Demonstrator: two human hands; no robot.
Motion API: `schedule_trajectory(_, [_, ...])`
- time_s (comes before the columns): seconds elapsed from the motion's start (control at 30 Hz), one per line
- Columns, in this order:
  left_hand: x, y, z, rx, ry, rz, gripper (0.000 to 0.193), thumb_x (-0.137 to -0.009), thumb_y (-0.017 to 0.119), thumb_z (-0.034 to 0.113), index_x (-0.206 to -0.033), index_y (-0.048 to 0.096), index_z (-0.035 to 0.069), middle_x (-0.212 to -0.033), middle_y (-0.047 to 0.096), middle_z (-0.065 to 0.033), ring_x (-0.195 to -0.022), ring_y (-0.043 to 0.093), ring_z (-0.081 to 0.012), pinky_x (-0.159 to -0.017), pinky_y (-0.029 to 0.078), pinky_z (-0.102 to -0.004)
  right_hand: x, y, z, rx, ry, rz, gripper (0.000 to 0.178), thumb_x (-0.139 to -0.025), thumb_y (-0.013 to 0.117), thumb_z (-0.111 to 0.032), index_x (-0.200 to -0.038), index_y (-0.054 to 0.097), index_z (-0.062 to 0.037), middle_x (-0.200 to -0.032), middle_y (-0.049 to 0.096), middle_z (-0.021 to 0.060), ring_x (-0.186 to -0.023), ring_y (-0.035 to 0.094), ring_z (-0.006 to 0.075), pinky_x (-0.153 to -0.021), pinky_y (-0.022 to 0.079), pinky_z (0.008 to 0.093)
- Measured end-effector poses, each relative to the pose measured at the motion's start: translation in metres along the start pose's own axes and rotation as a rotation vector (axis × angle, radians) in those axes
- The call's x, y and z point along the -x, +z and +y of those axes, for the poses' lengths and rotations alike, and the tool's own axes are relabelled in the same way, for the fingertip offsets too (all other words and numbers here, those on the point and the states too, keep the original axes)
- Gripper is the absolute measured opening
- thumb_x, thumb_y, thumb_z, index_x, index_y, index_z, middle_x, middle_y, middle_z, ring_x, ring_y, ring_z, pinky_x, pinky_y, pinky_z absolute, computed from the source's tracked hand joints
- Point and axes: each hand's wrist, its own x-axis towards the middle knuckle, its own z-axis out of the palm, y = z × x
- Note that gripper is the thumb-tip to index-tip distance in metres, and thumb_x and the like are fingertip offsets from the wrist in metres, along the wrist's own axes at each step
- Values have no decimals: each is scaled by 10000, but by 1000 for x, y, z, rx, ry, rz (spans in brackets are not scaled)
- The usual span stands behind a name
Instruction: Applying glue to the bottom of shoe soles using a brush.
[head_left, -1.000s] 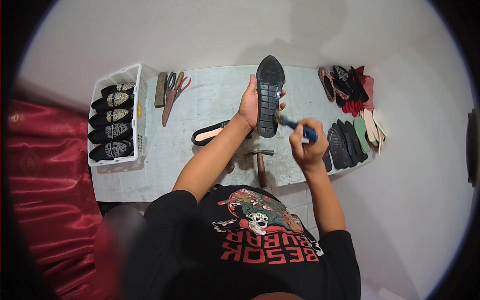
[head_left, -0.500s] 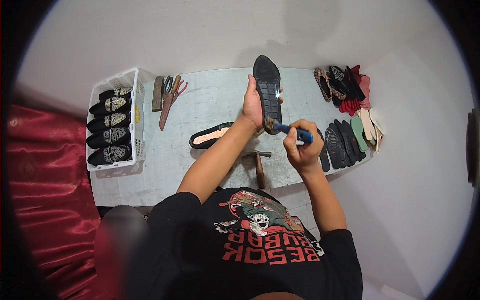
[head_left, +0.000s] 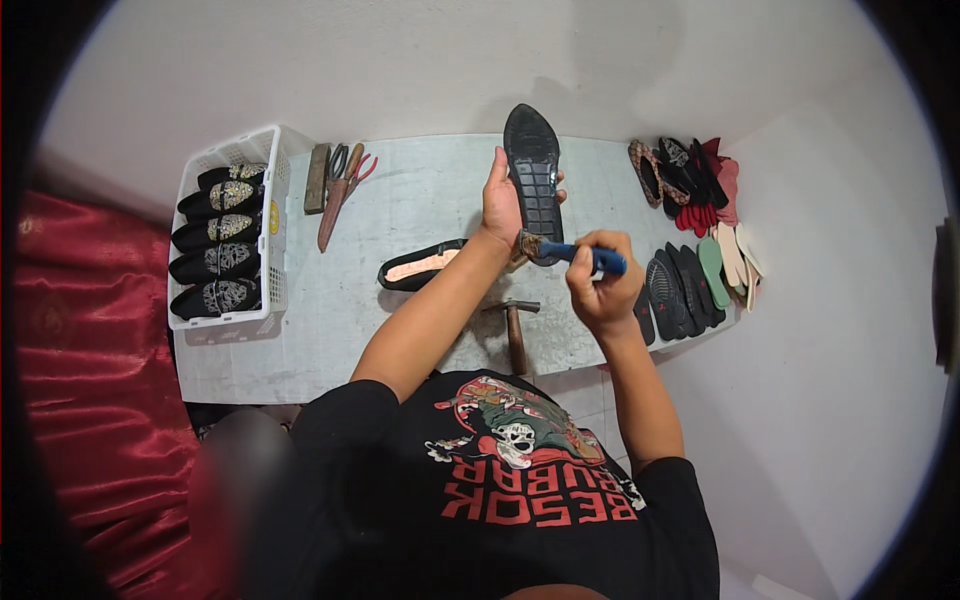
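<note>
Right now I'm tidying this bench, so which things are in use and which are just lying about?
In use: left hand holding the black sole; right hand holding the blue brush.

Lying about: hammer, shoe, scissors, basket of shoes, spare soles.

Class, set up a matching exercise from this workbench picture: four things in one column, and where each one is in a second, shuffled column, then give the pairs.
Things
1. black ridged shoe sole
2. blue-handled brush
3. wooden-handled hammer
4. white plastic basket

Places
A. on the table's left end, full of black shoes
B. in the right hand
C. lying on the table in front of the person
D. in the left hand

Pairs: 1-D, 2-B, 3-C, 4-A
</note>
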Motion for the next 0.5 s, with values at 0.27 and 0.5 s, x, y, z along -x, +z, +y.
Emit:
schedule_trajectory(0.27, [13, 28, -28, 13, -137, 62, 714, -996, 376, 696, -1216, 657, 78, -1048, 714, -143, -937, 703, -286, -832, 586, -421, -28, 0, 20, -3, -12, 110, 112, -948, 640, -89, -989, 585, -1, -758, 655, 95, -595, 661, 201, -561, 512, 312])
schedule_trajectory(0.5, [14, 13, -9, 13, -125, -35, 752, -985, 381, 702, -1308, 611, 63, -1044, 698, -162, -904, 678, -327, -779, 585, -460, 13, -16, 7, -61, -19, -82, 135, -881, 675, -90, -956, 598, -7, -827, 678, 139, -687, 701, 248, -642, 553, 359])
